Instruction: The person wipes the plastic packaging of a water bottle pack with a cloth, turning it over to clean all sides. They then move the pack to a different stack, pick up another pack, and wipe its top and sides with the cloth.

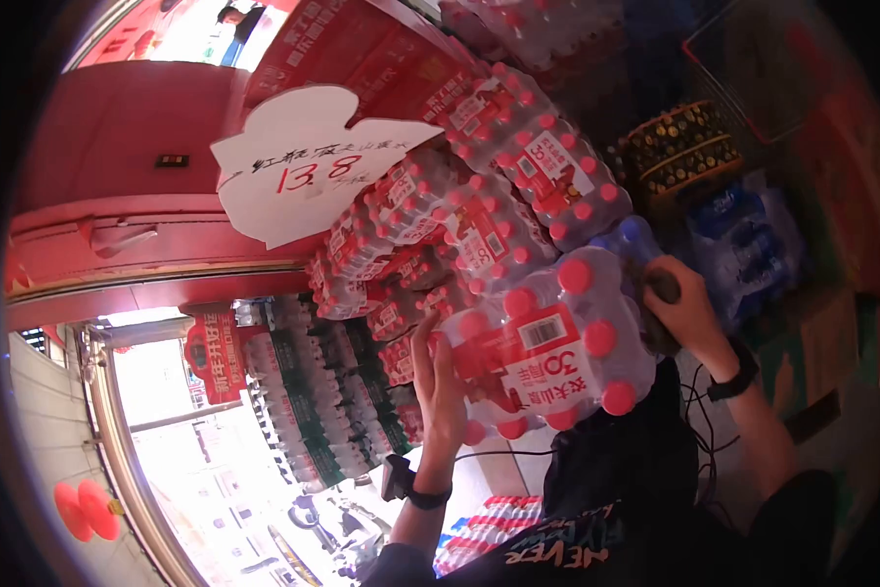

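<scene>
Black short-sleeved shirt [655, 533], pale NEVER lettering [560, 558], 2 black wristbands [736, 372].

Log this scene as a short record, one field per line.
Main thing: pack of red-capped bottles
Left hand: against the pack's side
Right hand: at the opposite side, fingers curled, exact grip unclear
Beyond: stacked bottle packs
Sign: white board, marked 13.8 in red
Off to the right: blue pack

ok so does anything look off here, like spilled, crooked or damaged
Only the loose dark cables, which trail in untidy loops to the right of the person's body. The red-capped bottle pack between the left hand and right hand shows no clear damage, and no spill is visible.
</scene>
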The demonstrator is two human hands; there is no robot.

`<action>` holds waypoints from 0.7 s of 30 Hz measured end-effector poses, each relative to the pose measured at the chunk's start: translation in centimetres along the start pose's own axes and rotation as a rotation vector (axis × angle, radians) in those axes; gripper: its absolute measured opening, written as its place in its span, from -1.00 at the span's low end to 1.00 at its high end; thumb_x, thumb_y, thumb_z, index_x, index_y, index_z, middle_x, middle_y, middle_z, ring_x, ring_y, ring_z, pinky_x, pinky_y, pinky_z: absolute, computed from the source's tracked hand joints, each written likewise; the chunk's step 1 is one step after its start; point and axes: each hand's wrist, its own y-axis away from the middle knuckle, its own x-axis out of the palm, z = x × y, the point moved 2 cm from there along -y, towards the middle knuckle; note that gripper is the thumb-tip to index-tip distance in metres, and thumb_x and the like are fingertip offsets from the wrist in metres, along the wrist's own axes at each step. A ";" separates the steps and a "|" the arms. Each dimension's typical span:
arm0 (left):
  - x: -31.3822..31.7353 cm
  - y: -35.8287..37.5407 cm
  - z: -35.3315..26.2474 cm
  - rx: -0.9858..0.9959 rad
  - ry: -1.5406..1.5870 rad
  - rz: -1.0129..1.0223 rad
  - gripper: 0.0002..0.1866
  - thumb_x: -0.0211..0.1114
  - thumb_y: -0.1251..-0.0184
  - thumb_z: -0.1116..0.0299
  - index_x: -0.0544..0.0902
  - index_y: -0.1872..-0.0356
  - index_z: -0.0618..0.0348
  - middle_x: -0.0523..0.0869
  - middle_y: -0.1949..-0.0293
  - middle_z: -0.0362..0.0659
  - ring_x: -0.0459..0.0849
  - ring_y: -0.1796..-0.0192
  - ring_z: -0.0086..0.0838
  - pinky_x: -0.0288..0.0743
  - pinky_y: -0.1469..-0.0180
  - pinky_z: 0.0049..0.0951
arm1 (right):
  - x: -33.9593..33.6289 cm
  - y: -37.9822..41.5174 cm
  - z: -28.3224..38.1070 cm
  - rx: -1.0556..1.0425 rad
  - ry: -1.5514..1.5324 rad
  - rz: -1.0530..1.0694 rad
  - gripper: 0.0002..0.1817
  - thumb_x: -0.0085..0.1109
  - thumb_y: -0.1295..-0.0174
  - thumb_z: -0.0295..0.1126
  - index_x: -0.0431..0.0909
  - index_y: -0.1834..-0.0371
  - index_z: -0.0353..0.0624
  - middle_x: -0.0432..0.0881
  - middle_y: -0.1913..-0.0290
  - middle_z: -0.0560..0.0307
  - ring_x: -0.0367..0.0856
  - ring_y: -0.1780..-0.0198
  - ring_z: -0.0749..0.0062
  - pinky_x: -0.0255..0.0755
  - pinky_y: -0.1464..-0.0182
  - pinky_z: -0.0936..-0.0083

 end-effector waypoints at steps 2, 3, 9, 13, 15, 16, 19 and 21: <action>-0.5 0.4 1.2 -0.007 0.082 -0.012 -0.49 0.05 -0.77 0.14 0.39 -0.55 0.14 0.49 -0.42 -0.14 0.65 -0.05 -0.56 0.56 0.03 -0.53 | -0.5 0.0 4.9 -0.104 0.004 -0.032 -0.76 0.27 -0.22 -0.61 0.61 0.04 -0.28 0.66 0.08 -0.09 0.72 -0.02 0.13 0.54 -0.10 0.33; -0.8 0.2 2.1 0.018 0.129 -0.027 -0.50 0.06 -0.76 0.15 0.41 -0.54 0.16 0.48 -0.43 -0.14 0.63 -0.16 -0.52 0.55 -0.11 -0.47 | -0.7 -0.1 8.8 -0.245 0.044 -0.041 -0.69 0.31 -0.14 -0.63 0.62 0.02 -0.25 0.64 0.05 -0.06 0.69 0.02 0.07 0.55 -0.10 0.30; -3.1 1.8 4.8 0.002 0.520 -0.048 -0.50 0.18 -0.67 0.29 0.45 -0.51 0.23 0.56 -0.42 -0.10 0.54 -0.41 -0.37 0.39 -0.47 -0.28 | 4.4 0.7 18.8 -0.548 0.591 0.081 -0.57 0.45 0.02 -0.58 0.65 0.00 -0.17 0.61 0.02 0.02 0.58 -0.08 -0.07 0.55 -0.10 0.13; -4.9 3.7 8.8 -0.251 0.806 0.173 -0.54 0.19 -0.67 0.34 0.47 -0.48 0.24 0.64 -0.32 -0.10 0.60 -0.36 -0.35 0.48 -0.41 -0.23 | 6.7 1.6 18.6 -0.606 0.729 -0.054 -0.61 0.49 0.05 -0.59 0.67 0.08 -0.16 0.58 0.01 0.07 0.54 -0.07 -0.07 0.54 -0.07 0.13; -5.2 3.5 10.1 -0.283 0.886 0.284 -0.54 0.22 -0.67 0.32 0.50 -0.46 0.24 0.67 -0.26 -0.13 0.63 -0.31 -0.37 0.51 -0.39 -0.25 | 7.5 2.0 18.4 -0.621 0.733 -0.106 -0.65 0.48 0.05 -0.62 0.66 0.15 -0.14 0.60 0.06 0.08 0.55 -0.05 -0.05 0.54 -0.05 0.14; -5.3 3.4 10.5 -0.303 0.922 0.341 -0.55 0.24 -0.66 0.30 0.51 -0.45 0.24 0.68 -0.23 -0.14 0.64 -0.29 -0.39 0.52 -0.38 -0.26 | 8.2 1.9 18.5 -0.624 0.706 -0.043 -0.67 0.47 0.04 -0.61 0.66 0.17 -0.14 0.60 0.08 0.09 0.55 -0.04 -0.04 0.54 -0.05 0.14; -5.4 2.2 10.7 -0.317 0.861 0.420 -0.64 0.32 -0.63 0.25 0.61 -0.28 0.20 0.68 -0.05 -0.26 0.64 -0.11 -0.55 0.56 -0.23 -0.37 | 11.4 2.0 20.1 -0.619 0.636 0.124 -0.76 0.45 -0.01 -0.56 0.63 0.25 -0.13 0.62 0.17 0.09 0.57 0.00 0.01 0.53 -0.06 0.15; -5.1 1.8 11.3 -0.308 0.829 0.460 -0.69 0.25 -0.66 0.25 0.64 -0.21 0.24 0.71 -0.11 -0.24 0.65 -0.09 -0.57 0.52 -0.14 -0.44 | 14.6 2.1 20.3 -0.693 0.611 0.207 -0.76 0.45 -0.01 -0.53 0.64 0.23 -0.13 0.64 0.13 0.11 0.57 -0.02 0.02 0.52 -0.08 0.15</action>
